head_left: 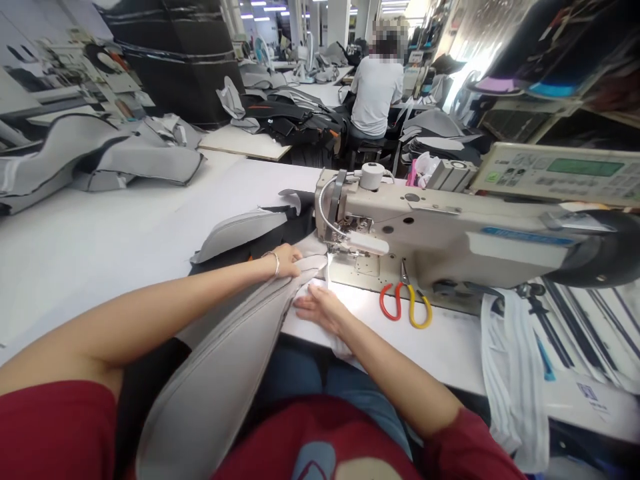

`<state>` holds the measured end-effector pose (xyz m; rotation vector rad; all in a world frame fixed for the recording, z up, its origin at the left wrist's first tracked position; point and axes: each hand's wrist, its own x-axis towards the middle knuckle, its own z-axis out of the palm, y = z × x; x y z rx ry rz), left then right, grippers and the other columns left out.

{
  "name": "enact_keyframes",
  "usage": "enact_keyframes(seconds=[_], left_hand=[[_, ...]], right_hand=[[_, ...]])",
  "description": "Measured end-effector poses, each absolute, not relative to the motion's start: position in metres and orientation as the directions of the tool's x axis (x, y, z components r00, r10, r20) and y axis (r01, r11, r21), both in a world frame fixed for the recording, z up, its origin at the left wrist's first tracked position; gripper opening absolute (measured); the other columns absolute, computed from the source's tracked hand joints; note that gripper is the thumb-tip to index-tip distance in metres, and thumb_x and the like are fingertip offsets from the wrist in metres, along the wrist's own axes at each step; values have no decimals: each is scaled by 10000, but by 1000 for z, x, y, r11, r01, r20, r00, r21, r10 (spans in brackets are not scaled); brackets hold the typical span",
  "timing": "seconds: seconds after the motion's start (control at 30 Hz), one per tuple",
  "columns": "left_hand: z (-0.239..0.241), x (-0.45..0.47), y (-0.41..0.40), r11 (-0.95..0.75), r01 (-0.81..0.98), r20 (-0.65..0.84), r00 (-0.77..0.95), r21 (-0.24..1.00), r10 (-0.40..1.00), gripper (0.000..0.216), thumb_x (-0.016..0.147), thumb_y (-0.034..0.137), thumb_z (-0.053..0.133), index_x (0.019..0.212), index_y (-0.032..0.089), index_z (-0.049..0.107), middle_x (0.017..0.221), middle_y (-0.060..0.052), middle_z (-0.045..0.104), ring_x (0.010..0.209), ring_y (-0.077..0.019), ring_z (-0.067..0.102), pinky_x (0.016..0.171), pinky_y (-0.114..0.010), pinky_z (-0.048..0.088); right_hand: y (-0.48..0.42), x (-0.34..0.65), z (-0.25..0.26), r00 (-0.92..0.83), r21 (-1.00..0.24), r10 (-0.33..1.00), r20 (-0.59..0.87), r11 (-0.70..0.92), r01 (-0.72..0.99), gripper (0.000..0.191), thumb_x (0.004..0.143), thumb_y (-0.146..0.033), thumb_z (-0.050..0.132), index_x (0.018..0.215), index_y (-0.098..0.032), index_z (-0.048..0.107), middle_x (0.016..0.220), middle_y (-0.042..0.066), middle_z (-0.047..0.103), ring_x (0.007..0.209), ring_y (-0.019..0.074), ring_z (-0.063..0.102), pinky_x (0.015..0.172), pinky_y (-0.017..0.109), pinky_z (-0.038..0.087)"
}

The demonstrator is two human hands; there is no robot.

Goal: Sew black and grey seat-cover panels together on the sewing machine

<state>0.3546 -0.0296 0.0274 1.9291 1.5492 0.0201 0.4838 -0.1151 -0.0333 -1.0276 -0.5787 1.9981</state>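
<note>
While grey panel [220, 363] slants upward, left hand [287, 260] lies on it; right hand [323, 308] sits beside its edge; whether either pinches cloth cannot be told; machine [440, 230], at panel's tip; scissors [404, 273], unheld. Risk: uneven hand pressure could skew the panel.

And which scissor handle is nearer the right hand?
The red handle, on the side of the scissors facing the right hand; the yellow handle lies beyond it, farther off.

Dark red shirt [265, 440], short sleeves [55, 427], grey-blue print [316, 459]; blue trousers [295, 370]; pale bracelet [277, 264].
</note>
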Motion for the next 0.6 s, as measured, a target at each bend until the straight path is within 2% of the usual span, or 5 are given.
enact_keyframes(seconds=[0.17, 0.3, 0.4, 0.5, 0.6], left_hand=[[48, 357, -17, -174, 880, -354, 350, 442, 867, 408, 535, 239, 580, 932, 153, 544, 623, 31, 562, 582, -122, 507, 525, -210, 386], [57, 317, -24, -297, 905, -136, 350, 305, 927, 549, 619, 421, 518, 1086, 137, 466, 929, -63, 586, 834, -188, 542, 729, -282, 427], [50, 280, -33, -236, 965, -285, 261, 117, 922, 645, 564, 489, 553, 1094, 131, 468, 994, -102, 567, 894, -240, 536, 744, -311, 426], [41, 262, -31, -178, 984, -495, 161, 13, 854, 384, 589, 377, 559, 909, 164, 565, 827, -64, 610, 792, -229, 571, 680, -285, 432], [49, 267, -1, -186, 982, -310, 164, -41, 936, 168, 562, 173, 553, 726, 171, 589, 678, -42, 600, 761, -242, 568, 677, -297, 412]], right_hand=[[-73, 435, -54, -8, -508, 936, -351, -198, -838, 299, 676, -373, 608, 869, -194, 465, 772, -1, 612, 685, 106, 572, 679, 264, 469], [-57, 421, -57, 146, -510, 910, -389, -80, -856, 337, 632, -339, 636, 893, -192, 480, 837, 10, 625, 754, 119, 576, 687, 251, 466], [-61, 421, -56, 195, -567, 887, -419, -88, -819, 333, 640, -344, 615, 908, -191, 489, 848, 18, 626, 768, 131, 579, 682, 258, 468], [-68, 422, -55, 246, -619, 866, -435, -90, -780, 299, 651, -333, 591, 905, -201, 504, 885, 20, 625, 796, 136, 577, 692, 258, 467], [-72, 423, -54, 234, -589, 865, -444, -85, -804, 284, 645, -312, 597, 893, -203, 513, 891, 14, 627, 815, 133, 577, 705, 253, 467]])
